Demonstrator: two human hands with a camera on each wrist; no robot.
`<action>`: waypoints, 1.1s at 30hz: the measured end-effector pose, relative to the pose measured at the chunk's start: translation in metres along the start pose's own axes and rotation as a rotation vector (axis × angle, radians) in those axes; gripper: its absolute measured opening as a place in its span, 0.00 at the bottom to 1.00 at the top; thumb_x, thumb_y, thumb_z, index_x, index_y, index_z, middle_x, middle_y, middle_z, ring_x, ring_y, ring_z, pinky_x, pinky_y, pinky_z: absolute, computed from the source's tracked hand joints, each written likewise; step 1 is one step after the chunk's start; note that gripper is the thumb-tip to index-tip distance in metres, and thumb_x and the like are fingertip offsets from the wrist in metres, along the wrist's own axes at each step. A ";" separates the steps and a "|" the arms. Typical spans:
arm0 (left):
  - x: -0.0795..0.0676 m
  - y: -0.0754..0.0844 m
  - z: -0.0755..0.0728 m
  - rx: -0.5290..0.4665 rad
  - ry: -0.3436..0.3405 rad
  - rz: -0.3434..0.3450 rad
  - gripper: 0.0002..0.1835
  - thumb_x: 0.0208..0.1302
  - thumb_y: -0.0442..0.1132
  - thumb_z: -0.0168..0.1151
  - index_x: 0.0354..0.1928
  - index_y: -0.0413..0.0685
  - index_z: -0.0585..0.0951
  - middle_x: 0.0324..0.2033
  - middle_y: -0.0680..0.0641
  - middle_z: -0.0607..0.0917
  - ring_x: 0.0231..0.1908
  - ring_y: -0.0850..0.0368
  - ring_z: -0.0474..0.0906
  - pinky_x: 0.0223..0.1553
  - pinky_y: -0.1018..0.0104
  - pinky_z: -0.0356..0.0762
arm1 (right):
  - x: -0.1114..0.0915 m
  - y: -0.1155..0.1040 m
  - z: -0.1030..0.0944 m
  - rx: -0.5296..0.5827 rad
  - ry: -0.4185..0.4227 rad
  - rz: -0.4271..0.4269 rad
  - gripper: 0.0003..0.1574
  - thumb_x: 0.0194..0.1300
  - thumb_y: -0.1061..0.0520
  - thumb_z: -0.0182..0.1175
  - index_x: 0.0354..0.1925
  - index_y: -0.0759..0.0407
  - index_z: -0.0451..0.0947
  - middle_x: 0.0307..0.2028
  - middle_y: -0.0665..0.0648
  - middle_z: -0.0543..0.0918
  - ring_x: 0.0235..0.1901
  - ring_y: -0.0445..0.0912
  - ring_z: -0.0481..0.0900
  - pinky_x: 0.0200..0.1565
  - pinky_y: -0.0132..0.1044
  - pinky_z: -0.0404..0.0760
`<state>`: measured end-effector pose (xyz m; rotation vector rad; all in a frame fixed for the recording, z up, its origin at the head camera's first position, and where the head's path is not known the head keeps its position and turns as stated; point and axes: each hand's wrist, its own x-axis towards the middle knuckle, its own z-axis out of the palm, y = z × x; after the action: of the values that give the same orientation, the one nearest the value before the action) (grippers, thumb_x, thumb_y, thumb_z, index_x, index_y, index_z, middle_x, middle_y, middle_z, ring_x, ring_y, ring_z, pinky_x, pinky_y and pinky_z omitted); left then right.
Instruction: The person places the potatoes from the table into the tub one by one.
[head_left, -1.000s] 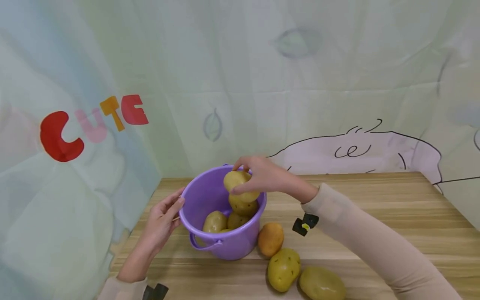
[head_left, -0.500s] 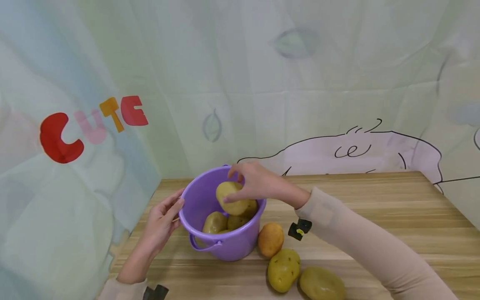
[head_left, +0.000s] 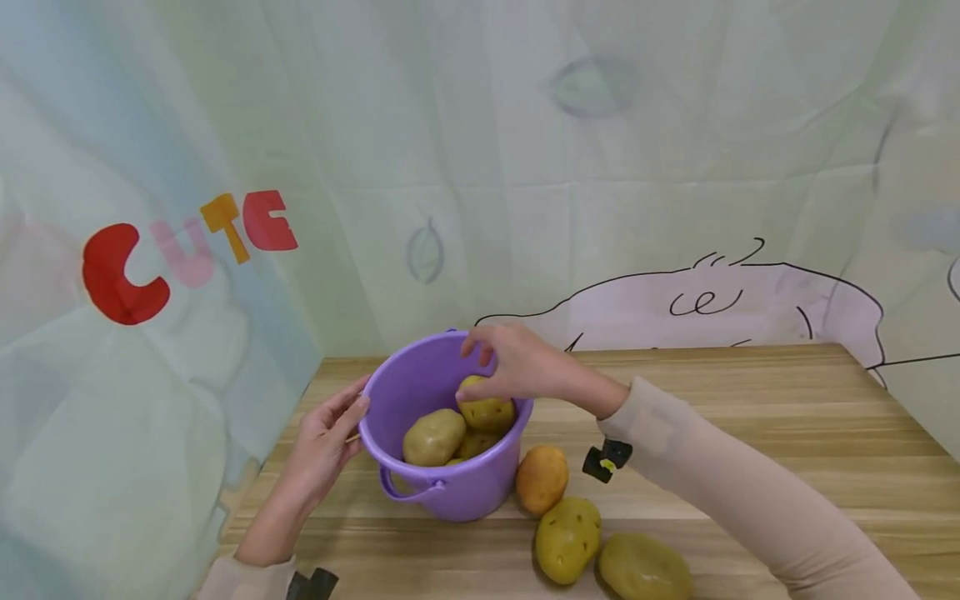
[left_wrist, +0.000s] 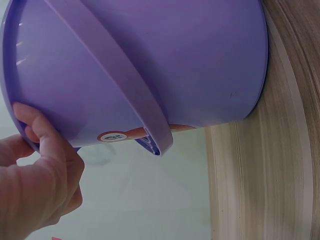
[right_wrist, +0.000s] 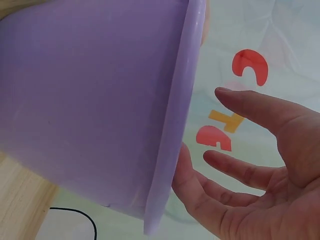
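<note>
A purple bucket stands tilted toward me on the wooden table, with several potatoes inside, among them a smooth pale potato and a spotted yellow potato. My left hand pinches the bucket's rim on the left, thumb on top; the left wrist view shows its fingers curled at the rim. Above the bucket's right side hovers my right hand, fingers spread and loosely bent, holding nothing. In the right wrist view, its thumb and fingers stand just beyond the rim.
Right of the bucket, on the table, lie an orange-brown round potato, a dotted yellow potato and a smooth olive potato. A printed curtain hangs behind and to the left. The bucket's handle hangs down its side.
My right hand lowered a pale potato into the bucket and let go of it; the potato now lies left among the others. The left hand has stayed on the rim.
</note>
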<state>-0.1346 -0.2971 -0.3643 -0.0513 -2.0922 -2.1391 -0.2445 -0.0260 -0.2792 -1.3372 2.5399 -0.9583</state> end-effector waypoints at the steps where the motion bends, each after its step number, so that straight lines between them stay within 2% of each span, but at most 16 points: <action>1: 0.000 0.000 0.000 0.000 0.000 0.000 0.29 0.79 0.38 0.49 0.73 0.29 0.59 0.48 0.45 0.77 0.44 0.59 0.81 0.44 0.71 0.84 | -0.001 0.001 -0.001 0.011 0.004 -0.003 0.30 0.55 0.48 0.76 0.51 0.62 0.79 0.39 0.58 0.82 0.33 0.44 0.81 0.38 0.32 0.82; 5: 0.000 0.000 0.001 -0.004 0.004 -0.007 0.28 0.79 0.38 0.50 0.73 0.30 0.59 0.47 0.45 0.77 0.44 0.59 0.81 0.44 0.71 0.84 | -0.005 0.003 -0.004 0.058 0.022 -0.003 0.27 0.57 0.50 0.75 0.50 0.62 0.79 0.38 0.58 0.83 0.35 0.45 0.83 0.36 0.33 0.84; 13: 0.001 0.000 0.000 -0.012 0.003 -0.005 0.28 0.79 0.38 0.49 0.73 0.30 0.59 0.47 0.45 0.77 0.43 0.59 0.81 0.43 0.73 0.84 | -0.013 0.006 -0.013 0.079 0.041 0.031 0.25 0.57 0.51 0.74 0.49 0.62 0.79 0.38 0.59 0.84 0.36 0.49 0.84 0.37 0.35 0.85; 19: 0.000 0.000 0.000 -0.011 0.005 -0.007 0.28 0.79 0.38 0.50 0.73 0.30 0.59 0.47 0.45 0.77 0.43 0.59 0.81 0.42 0.72 0.84 | -0.022 0.009 -0.019 0.102 0.047 0.067 0.26 0.57 0.51 0.75 0.49 0.63 0.79 0.39 0.60 0.83 0.36 0.51 0.84 0.29 0.35 0.86; 27: 0.001 0.001 0.000 -0.008 0.001 -0.009 0.28 0.79 0.38 0.50 0.73 0.30 0.59 0.47 0.44 0.77 0.42 0.59 0.81 0.41 0.73 0.84 | -0.039 0.015 -0.028 0.070 0.078 0.006 0.23 0.57 0.52 0.74 0.46 0.62 0.79 0.35 0.58 0.83 0.32 0.47 0.83 0.29 0.35 0.85; 33: 0.001 0.001 0.000 -0.002 0.001 -0.011 0.28 0.79 0.38 0.50 0.73 0.30 0.59 0.48 0.44 0.77 0.43 0.58 0.81 0.43 0.72 0.84 | -0.051 0.018 -0.031 0.066 0.073 0.001 0.23 0.56 0.53 0.75 0.46 0.62 0.80 0.35 0.58 0.82 0.31 0.46 0.82 0.33 0.35 0.85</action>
<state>-0.1353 -0.2973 -0.3635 -0.0390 -2.0948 -2.1471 -0.2380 0.0358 -0.2742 -1.3058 2.5369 -1.0994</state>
